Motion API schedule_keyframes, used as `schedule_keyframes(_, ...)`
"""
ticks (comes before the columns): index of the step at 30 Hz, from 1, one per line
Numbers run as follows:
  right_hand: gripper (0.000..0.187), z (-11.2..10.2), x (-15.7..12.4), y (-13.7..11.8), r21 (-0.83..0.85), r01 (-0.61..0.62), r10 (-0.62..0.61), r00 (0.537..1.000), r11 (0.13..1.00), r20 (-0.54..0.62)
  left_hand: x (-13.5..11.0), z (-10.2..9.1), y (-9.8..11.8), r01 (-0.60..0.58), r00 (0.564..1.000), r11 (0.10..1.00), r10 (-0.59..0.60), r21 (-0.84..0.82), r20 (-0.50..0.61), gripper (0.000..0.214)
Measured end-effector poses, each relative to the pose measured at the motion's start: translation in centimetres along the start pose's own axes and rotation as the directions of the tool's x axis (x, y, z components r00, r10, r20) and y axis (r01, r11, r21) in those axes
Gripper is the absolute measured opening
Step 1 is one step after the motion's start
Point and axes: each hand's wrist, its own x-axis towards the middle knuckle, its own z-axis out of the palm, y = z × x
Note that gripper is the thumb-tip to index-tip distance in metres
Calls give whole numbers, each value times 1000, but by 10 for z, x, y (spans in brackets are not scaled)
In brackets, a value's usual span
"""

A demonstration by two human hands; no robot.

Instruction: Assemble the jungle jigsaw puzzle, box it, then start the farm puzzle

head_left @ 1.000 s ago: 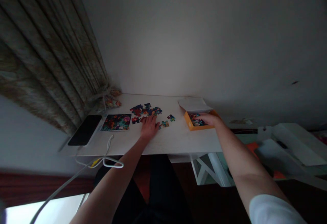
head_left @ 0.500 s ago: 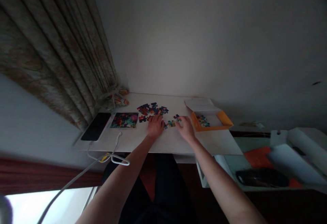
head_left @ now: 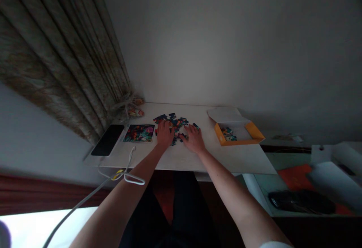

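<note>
Several dark, colourful jigsaw pieces (head_left: 178, 123) lie loosely together on the white table. On the left side of the pile rests my left hand (head_left: 164, 135), palm down, with its fingers stretched out over some pieces. My right hand (head_left: 194, 139) lies at the pile's right edge, fingers spread and the thumb beside a piece. Neither hand appears to pinch a piece, though the parts under the fingers are hidden. A printed picture card (head_left: 139, 133) lies left of my left hand.
A yellow box (head_left: 240, 141) with its flap up holds more pieces at the right. A dark-screened phone or tablet (head_left: 108, 140) sits at the left, with a white cable (head_left: 132, 176) near the front edge. Behind it is a clear plastic bag (head_left: 132, 106). A lower glass shelf holds black things (head_left: 301, 201).
My right hand has moved left with pieces, bringing them against the pile. The left hand has shifted slightly left and away from me. The view has turned a little.
</note>
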Motion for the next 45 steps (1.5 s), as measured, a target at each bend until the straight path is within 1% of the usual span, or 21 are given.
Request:
schedule_keyframes(4, 61, 3, 0, 2, 42, 16, -15, 1000, 999, -14, 29, 4, -14, 64, 987, 988, -83, 139, 138, 48)
schedule_keyframes(6, 63, 4, 0, 3, 56, 19, -19, 1000, 998, -6, 41, 7, -19, 73, 970, 973, -120, 218, 212, 58)
schedule_keyframes(9, 69, 5, 0, 5, 60, 40, -41, 999, 997, 12, 55, 11, -23, 70, 947, 945, -164, 320, 275, 69)
schedule_keyframes(11, 72, 6, 1, 6, 59, 64, -65, 997, 996, 27, 61, 13, -23, 68, 941, 928, -182, 367, 286, 71)
schedule_keyframes(14, 74, 6, 2, 7, 62, 91, -94, 995, 994, 44, 67, 14, -22, 79, 941, 910, -203, 406, 271, 72)
schedule_keyframes(19, 75, 3, 5, 5, 58, 83, -86, 994, 995, 61, 76, 10, -14, 124, 947, 895, -236, 428, 220, 74)
schedule_keyframes(21, 76, 3, 5, 4, 57, 71, -75, 995, 996, 61, 78, 7, -10, 147, 936, 898, -262, 414, 235, 72)
schedule_keyframes(23, 76, 2, 4, 3, 56, 66, -68, 996, 996, 50, 79, 6, -4, 151, 923, 910, -270, 387, 275, 69)
schedule_keyframes(29, 72, 1, 5, 2, 51, 48, -49, 998, 998, 28, 77, 3, 13, 128, 868, 927, -277, 353, 411, 57)
schedule_keyframes(31, 70, 1, 5, 2, 58, 46, -47, 999, 997, 23, 78, -2, 16, 115, 868, 936, -258, 334, 424, 55)
schedule_keyframes(34, 68, 3, 5, 3, 92, 38, -36, 999, 995, -22, 81, -16, 21, 117, 896, 951, -226, 287, 383, 52)
schedule_keyframes(37, 67, 6, 7, 5, 129, 24, -13, 996, 991, -83, 82, -31, 26, 170, 921, 959, -236, 225, 310, 48)
schedule_keyframes(39, 65, 7, 8, 6, 143, 21, -2, 992, 989, -130, 77, -37, 32, 209, 931, 966, -245, 154, 269, 44)
schedule_keyframes(42, 63, 4, 8, 9, 187, 37, 3, 978, 982, -209, 58, -36, 46, 257, 937, 966, -254, 19, 242, 35)
schedule_keyframes(45, 59, -2, 3, 11, 293, 66, 17, 962, 954, -274, 31, -27, 64, 309, 927, 946, -276, -99, 252, 31)
